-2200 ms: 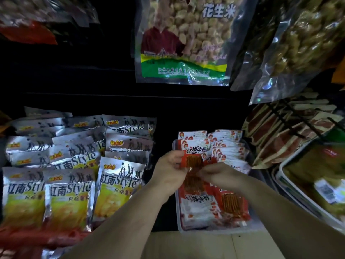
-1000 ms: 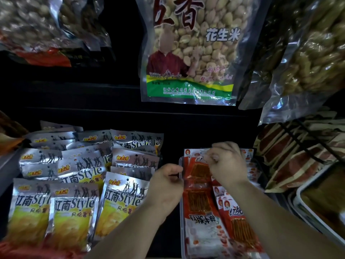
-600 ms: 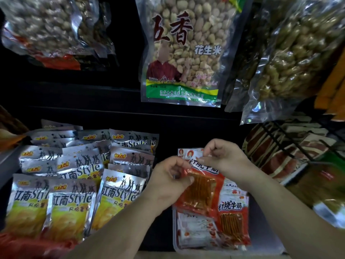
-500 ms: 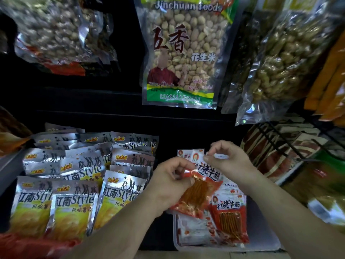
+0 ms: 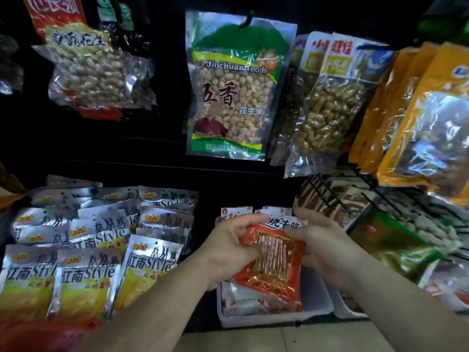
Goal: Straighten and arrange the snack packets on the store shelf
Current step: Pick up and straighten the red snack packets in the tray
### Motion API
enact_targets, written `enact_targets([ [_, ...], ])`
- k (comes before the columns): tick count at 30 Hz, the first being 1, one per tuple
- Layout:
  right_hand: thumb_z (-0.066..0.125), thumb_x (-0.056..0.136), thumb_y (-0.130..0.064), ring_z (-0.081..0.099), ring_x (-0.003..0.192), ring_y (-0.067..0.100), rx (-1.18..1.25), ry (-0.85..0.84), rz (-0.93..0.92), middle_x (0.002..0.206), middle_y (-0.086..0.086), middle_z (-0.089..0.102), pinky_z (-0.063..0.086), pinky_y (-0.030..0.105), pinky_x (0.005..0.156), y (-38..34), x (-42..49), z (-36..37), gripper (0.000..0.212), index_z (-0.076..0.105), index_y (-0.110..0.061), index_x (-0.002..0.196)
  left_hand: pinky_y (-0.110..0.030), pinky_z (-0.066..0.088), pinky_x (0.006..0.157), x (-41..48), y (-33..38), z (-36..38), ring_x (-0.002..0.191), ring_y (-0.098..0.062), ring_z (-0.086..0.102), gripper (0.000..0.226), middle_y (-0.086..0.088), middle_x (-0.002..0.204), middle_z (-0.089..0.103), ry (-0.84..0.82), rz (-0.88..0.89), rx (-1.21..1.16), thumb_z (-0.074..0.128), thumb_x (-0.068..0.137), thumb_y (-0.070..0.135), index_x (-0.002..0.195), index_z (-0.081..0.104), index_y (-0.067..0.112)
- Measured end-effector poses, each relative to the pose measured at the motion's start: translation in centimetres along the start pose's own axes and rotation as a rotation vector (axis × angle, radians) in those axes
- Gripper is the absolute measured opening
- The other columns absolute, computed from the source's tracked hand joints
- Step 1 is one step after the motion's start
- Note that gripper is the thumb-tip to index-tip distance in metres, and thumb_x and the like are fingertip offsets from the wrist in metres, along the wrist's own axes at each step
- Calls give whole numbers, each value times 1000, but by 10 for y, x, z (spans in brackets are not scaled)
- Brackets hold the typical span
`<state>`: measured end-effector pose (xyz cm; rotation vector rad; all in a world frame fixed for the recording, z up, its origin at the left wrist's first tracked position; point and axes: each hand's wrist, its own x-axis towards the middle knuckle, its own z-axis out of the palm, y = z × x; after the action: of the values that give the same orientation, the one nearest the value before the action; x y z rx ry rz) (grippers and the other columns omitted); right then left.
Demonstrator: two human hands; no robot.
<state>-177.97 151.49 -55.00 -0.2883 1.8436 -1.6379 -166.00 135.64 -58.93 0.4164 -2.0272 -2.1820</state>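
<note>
A stack of red snack packets (image 5: pixel 272 260) with a clear window showing thin orange sticks is lifted above a white tray (image 5: pixel 314 298). My left hand (image 5: pixel 229 250) grips the stack's left edge, fingers curled over the top corner. My right hand (image 5: pixel 322 247) holds the right edge, thumb on the front. More red-and-white packets (image 5: pixel 243 301) lie flat in the tray beneath, and a few stand at its back (image 5: pixel 236 212).
Silver and yellow chip packets (image 5: pixel 86 250) lie in overlapping rows to the left. Peanut bags (image 5: pixel 233 92) hang above on hooks. Brown packets in a wire rack (image 5: pixel 337 199) and orange bags (image 5: pixel 418 118) fill the right.
Both hands lifted the red packets up out of the tray and squared them into one stack held between them. The view tilted upward, showing more hanging bags.
</note>
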Motion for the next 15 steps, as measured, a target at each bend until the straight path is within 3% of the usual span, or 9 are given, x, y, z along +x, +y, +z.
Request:
enact_targets([
  [2,75,91,-1,77,97,30,-45,-23,-11,107,5,79,62,56,83,-2,-16,-1,58,58,-36,133,-15,58,76,-7,6,1,98,8,69,58,6,123,67,5,15,1,76,88,0,132,66,36],
  [3,77,89,0,77,99,29,-75,-35,-18,109,3,79,62,57,85,-1,-24,-1,61,59,-40,132,-20,59,82,-8,5,1,105,4,68,60,6,126,66,15,20,9,77,87,2,132,65,40],
  [5,77,88,2,77,97,27,-102,-11,-40,106,1,79,62,58,85,4,-37,3,55,66,-36,126,-41,57,99,-10,2,-2,120,-18,67,63,-2,129,69,-1,5,-11,80,86,5,130,65,47],
  [8,71,93,3,77,95,28,-18,143,-67,104,5,79,63,55,83,16,-42,6,39,69,-21,124,-57,54,100,-18,-1,-9,112,-29,72,67,-6,121,74,-116,-46,-52,80,86,3,138,59,39],
  [10,70,95,1,76,97,29,41,165,-51,110,7,76,63,55,85,20,-40,3,42,65,-21,130,-62,53,99,-20,-2,-12,108,-31,73,67,-5,119,75,-154,-50,-2,81,84,2,138,59,34],
  [13,79,87,0,74,107,26,-23,-19,-41,125,2,72,62,51,87,21,-39,-2,73,51,-33,146,-53,60,90,-22,2,-13,101,-29,75,65,-4,113,76,-97,-31,-13,79,85,-3,135,61,34],
  [15,83,79,7,71,115,27,-76,-156,-24,134,0,67,62,53,87,23,-39,-1,99,42,-50,149,-44,63,79,-21,5,-13,98,-28,76,65,-5,110,77,-51,-32,-42,77,85,-6,133,61,34],
])
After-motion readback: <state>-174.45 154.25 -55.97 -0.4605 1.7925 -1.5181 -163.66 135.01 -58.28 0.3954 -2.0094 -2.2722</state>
